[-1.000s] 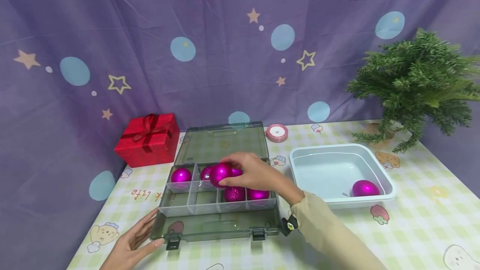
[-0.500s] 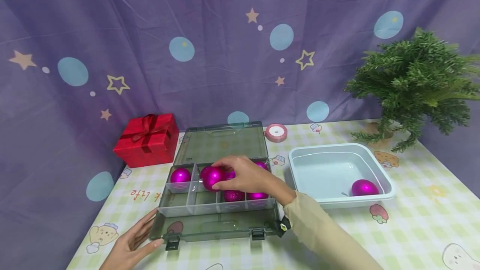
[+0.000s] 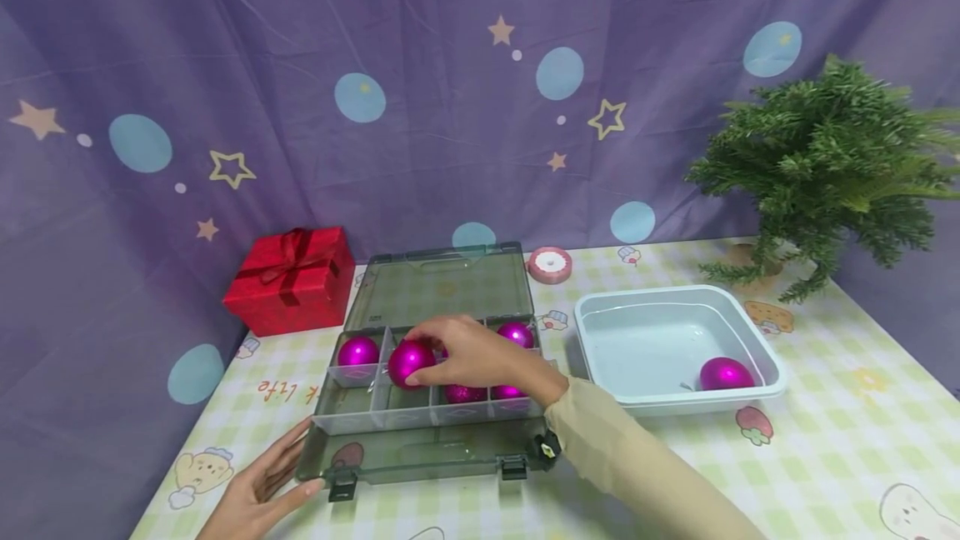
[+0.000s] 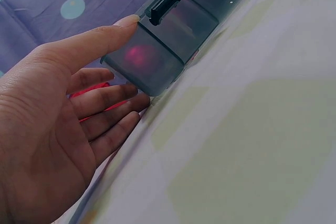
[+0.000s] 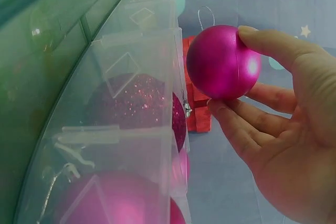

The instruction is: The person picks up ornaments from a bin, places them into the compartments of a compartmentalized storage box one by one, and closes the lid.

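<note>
My right hand (image 3: 468,354) pinches a shiny magenta Christmas bauble (image 3: 411,364) between thumb and fingers, above a front compartment of the divided storage box (image 3: 405,417). A silver hanging loop (image 5: 206,18) sticks out from this bauble in the right wrist view. Other magenta baubles sit in the box: a smooth one (image 3: 358,352) at back left, another (image 3: 515,335) at back right, and a glittery one (image 3: 465,393) in front. My left hand (image 3: 258,486) rests at the box's front left corner, thumb on its edge and fingers stretched along its side (image 4: 107,106).
The box's clear grey lid (image 3: 442,286) lies back behind it. A pale blue basin (image 3: 596,373) on the right holds one bauble (image 3: 726,374). Farther back are a red gift box (image 3: 292,282), a ribbon roll (image 3: 550,265) and a small artificial Christmas tree (image 3: 825,173).
My right hand has moved left and slightly down with the bauble, from over the back row to over a front compartment. My left hand has stayed at the corner.
</note>
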`<state>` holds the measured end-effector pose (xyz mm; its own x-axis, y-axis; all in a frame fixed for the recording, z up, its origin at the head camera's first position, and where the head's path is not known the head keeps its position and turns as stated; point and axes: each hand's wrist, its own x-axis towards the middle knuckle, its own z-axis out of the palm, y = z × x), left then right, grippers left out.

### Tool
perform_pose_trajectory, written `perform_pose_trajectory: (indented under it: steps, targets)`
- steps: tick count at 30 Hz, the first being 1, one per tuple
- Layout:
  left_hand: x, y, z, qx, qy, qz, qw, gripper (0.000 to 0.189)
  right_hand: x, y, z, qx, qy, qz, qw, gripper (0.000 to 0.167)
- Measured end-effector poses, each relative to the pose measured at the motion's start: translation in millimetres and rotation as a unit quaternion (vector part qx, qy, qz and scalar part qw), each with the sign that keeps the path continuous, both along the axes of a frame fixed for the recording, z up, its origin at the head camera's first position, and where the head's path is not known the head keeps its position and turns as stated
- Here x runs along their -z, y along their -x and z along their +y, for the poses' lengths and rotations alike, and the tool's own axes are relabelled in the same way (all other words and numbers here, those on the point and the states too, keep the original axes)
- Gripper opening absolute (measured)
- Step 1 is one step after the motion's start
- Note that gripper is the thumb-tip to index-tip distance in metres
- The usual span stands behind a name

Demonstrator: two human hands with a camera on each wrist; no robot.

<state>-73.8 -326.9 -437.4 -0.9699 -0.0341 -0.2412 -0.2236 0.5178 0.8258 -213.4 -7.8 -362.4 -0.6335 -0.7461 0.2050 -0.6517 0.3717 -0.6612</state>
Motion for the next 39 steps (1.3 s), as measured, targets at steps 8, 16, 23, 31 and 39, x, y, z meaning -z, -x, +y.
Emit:
perform_pose_trajectory:
  steps: [8, 16, 23, 31, 39]
  targets:
    - [-0.8, -0.5, 0.6, 0.005, 0.002, 0.003, 1.0, 0.085, -0.8, -0.9, -4.4, 0.001, -0.019, -0.011, 0.9998, 0.054]
    - [0.1, 0.5, -0.5, 0.003, 0.009, 0.001, 1.0, 0.086, -6.2, -2.0, 8.6, 0.006, -0.011, -0.029, 0.9995, 0.057]
    - [-0.3, 1.0, 0.3, -0.003, 0.002, -0.011, 0.9999, 0.088, -12.9, -0.7, 30.0, 0.016, 0.007, -0.027, 0.9995, 0.054]
    - [-0.7, 1.3, 1.7, -0.008, 0.004, -0.014, 0.9999, 0.091, -15.6, -1.8, 71.0, 0.051, 0.025, -0.031, 0.9979, 0.051]
    - [-0.1, 1.3, 2.5, -0.008, -0.004, -0.011, 0.9999, 0.09, -14.8, -5.8, 120.3, 0.083, 0.05, -0.017, 0.9951, 0.051]
